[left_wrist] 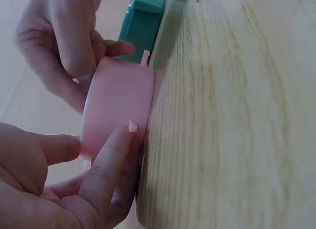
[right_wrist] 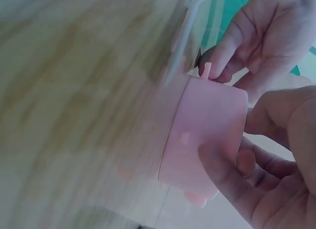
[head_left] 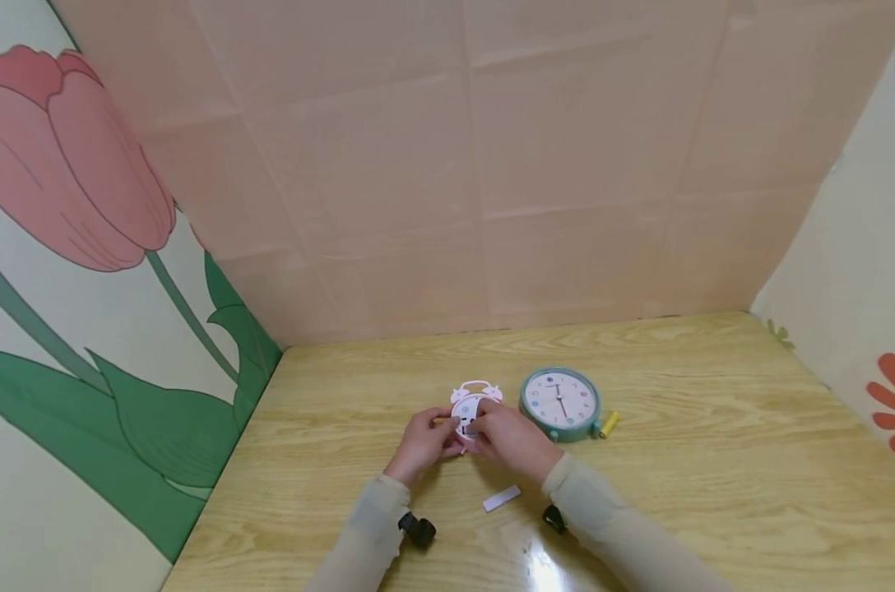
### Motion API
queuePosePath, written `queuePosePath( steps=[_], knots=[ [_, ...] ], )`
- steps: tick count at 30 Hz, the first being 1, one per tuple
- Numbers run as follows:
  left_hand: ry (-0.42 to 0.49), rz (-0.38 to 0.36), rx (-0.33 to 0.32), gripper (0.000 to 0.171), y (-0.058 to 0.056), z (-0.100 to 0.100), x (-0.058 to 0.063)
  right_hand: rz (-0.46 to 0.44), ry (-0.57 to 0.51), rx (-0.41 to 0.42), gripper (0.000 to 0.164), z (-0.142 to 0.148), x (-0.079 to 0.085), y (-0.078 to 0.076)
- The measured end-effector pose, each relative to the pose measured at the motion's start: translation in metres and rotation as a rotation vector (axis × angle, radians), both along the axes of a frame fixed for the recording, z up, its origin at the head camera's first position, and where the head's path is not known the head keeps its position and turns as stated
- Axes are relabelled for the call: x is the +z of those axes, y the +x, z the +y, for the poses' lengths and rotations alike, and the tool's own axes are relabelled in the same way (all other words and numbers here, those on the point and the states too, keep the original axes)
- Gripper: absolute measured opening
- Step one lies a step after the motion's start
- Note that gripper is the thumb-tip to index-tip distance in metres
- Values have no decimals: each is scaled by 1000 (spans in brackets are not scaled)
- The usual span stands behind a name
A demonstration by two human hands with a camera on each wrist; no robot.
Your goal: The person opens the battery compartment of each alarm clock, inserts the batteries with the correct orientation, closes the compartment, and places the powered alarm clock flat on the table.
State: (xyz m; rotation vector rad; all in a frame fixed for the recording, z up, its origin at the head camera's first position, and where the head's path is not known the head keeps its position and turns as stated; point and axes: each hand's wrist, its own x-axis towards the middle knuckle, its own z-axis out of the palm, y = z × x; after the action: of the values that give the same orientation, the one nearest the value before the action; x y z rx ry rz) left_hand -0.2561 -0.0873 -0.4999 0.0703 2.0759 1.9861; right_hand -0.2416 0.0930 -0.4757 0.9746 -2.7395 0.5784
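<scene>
A small pink alarm clock [head_left: 464,406] with twin bells and a top handle lies on the table, its white side with dark markings facing up. My left hand [head_left: 421,441] grips its left edge, the thumb on the upper face and a finger along the pink side wall [left_wrist: 118,98]. From the other side my right hand [head_left: 514,440] reaches over the clock, one finger against the pink wall [right_wrist: 207,125] and the others bent over the upper face. What lies under those right fingertips is hidden. Nearer the forearms is a small white strip [head_left: 502,498].
Just right of the hands lies a larger teal round clock [head_left: 560,403], dial up. Beside it is a yellow cylindrical battery [head_left: 609,425]. The wooden table [head_left: 714,460] meets a pink-covered wall behind and painted walls at both sides.
</scene>
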Motion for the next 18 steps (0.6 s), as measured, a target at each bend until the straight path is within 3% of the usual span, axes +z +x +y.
queuePosePath(
  steps=[10,18],
  knots=[
    [-11,-2,9,36,2,1,-1,-33,-1,-3,22,2,0,1],
    [0,10,18,35,1,2,-2,-46,-28,-91,15,5,3,4]
  ],
)
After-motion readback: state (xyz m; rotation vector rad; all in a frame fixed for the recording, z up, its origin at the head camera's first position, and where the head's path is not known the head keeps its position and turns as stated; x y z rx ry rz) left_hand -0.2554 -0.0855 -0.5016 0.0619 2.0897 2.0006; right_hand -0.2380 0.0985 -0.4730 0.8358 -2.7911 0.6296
